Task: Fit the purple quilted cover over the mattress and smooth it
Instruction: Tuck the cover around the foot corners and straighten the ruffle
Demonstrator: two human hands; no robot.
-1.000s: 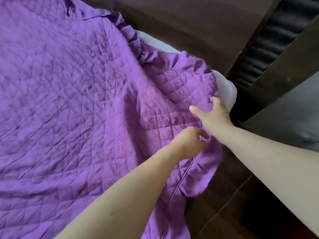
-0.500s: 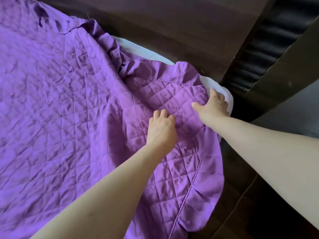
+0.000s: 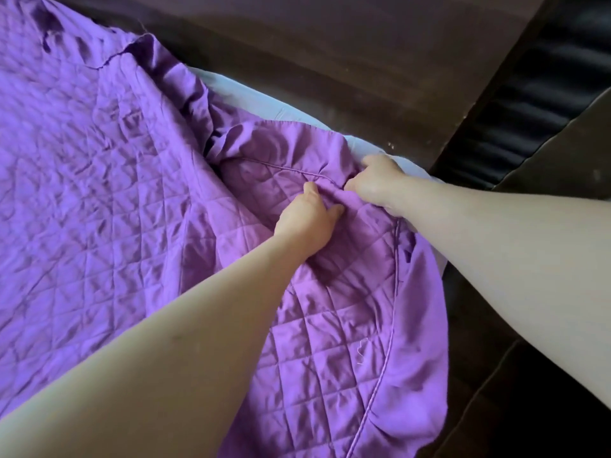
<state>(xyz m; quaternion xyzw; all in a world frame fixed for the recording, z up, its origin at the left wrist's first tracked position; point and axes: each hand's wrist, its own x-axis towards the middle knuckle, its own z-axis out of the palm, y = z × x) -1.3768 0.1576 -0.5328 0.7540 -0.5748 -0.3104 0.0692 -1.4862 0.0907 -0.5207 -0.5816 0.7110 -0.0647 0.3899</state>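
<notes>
The purple quilted cover [image 3: 99, 193] lies wrinkled over the bed and fills the left and middle of the view. Its corner is bunched up near the far right corner of the white mattress [image 3: 244, 94], which shows as a pale strip along the far edge. My left hand [image 3: 305, 219] pinches a fold of the cover by the piped seam. My right hand [image 3: 377, 183] is closed on the cover's edge right at the mattress corner, its fingers tucked into the cloth. The two hands almost touch.
A dark brown wooden bed frame [image 3: 330, 61] runs along the far side. A black ribbed padded panel [image 3: 535, 104] stands at the upper right. Dark wood flooring or furniture [image 3: 496, 408] lies at the lower right beside the bed.
My left hand has slid from flat on the quilt up toward the corner and closed on a fold. My right hand has curled from a flat press into a grip on the edge.
</notes>
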